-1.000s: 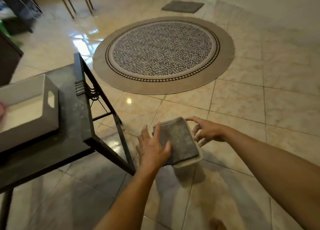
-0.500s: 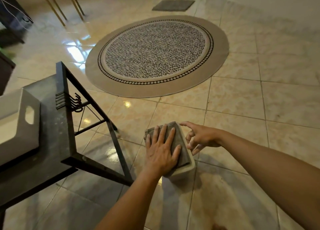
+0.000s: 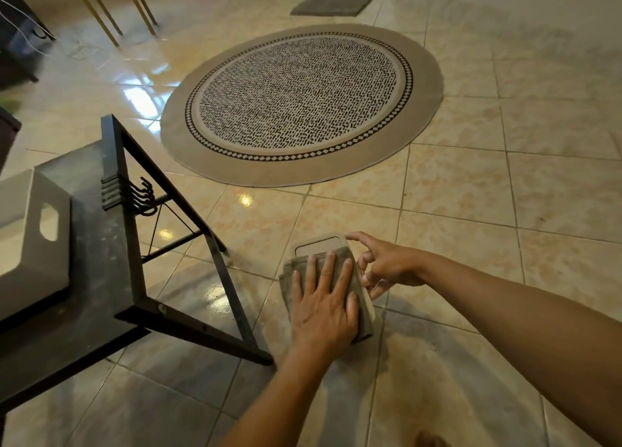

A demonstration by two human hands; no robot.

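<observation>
A beige plastic container lid [image 3: 319,243] is held in the air in front of me, above the tiled floor. A folded grey cloth [image 3: 353,278] lies on top of it. My left hand [image 3: 321,307] presses flat on the cloth with straight fingers and covers most of it. My right hand [image 3: 387,266] holds the lid's right edge, its index finger stretched to the far corner and the other fingers curled round the rim. The lid's far end shows bare beyond the cloth.
A black metal-framed table [image 3: 101,295] stands at the left with a grey handled bin [image 3: 30,241] on it and hooks on its side. A round patterned rug [image 3: 299,99] lies ahead, a dark mat [image 3: 333,4] beyond it, and chair legs [image 3: 111,12] at the far left.
My left hand has slid with the cloth toward me along the lid, uncovering the lid's far end. The view has shifted so the table sits further left.
</observation>
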